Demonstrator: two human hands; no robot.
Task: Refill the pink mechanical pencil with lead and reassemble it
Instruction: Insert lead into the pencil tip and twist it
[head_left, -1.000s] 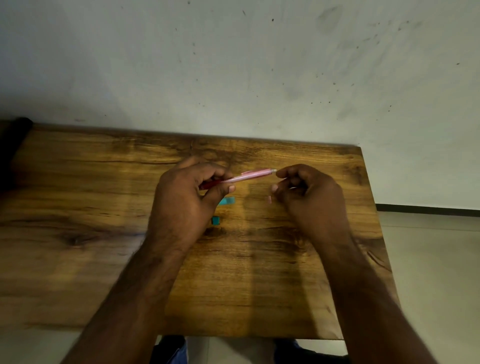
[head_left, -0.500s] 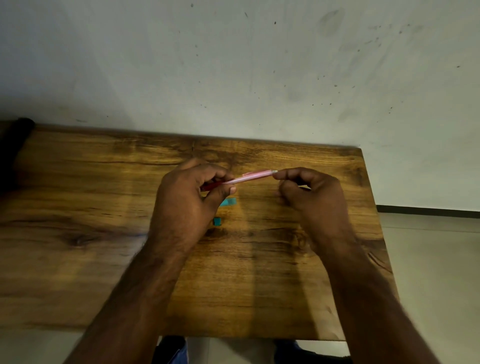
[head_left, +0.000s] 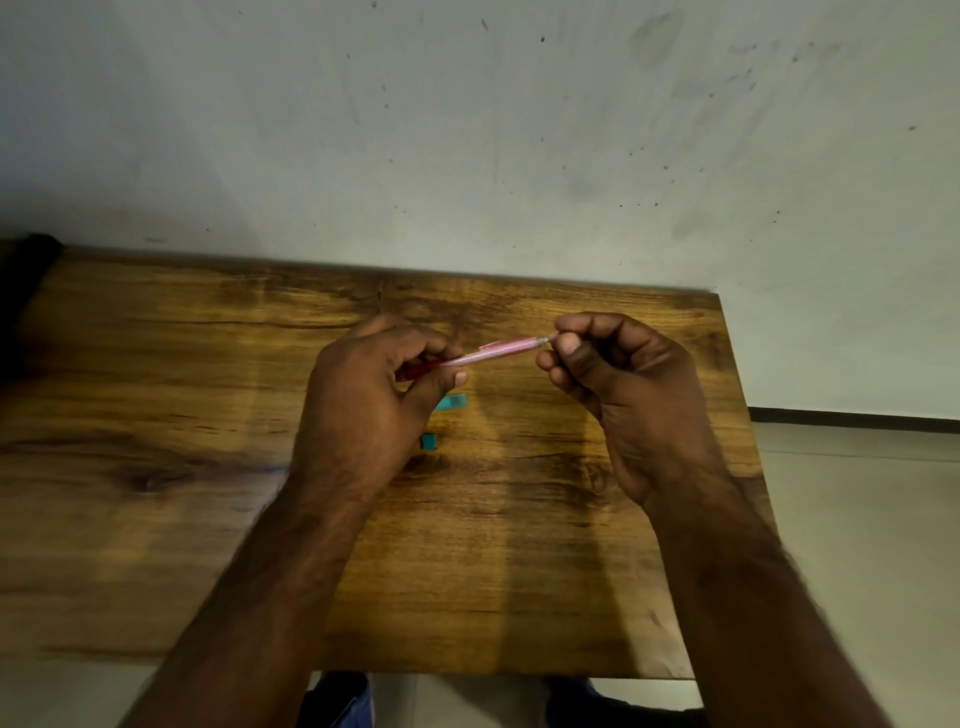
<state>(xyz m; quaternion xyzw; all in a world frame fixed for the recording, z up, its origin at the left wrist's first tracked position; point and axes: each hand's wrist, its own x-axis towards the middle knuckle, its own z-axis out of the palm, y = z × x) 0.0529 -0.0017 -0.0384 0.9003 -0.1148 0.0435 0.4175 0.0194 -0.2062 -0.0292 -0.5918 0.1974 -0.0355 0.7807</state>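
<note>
Here, left hand (head_left: 363, 410) clamps pink pencil (head_left: 498, 351) steady; right hand (head_left: 613, 374) pinches at its rear end; feed straight along barrel.

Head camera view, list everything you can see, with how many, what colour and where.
Pink mechanical pencil: one, pink with a darker red end, held above the table between both hands.
Teal pieces: two, teal, on the table under the pencil; the smaller lies nearer the person.
Table: one, brown wood, against the wall.
Wall: one, pale grey-green, speckled, behind the table.
Left hand: one, grip closed on the pencil's red end.
Right hand: one, fingertips pinched at the pencil's other end.
</note>
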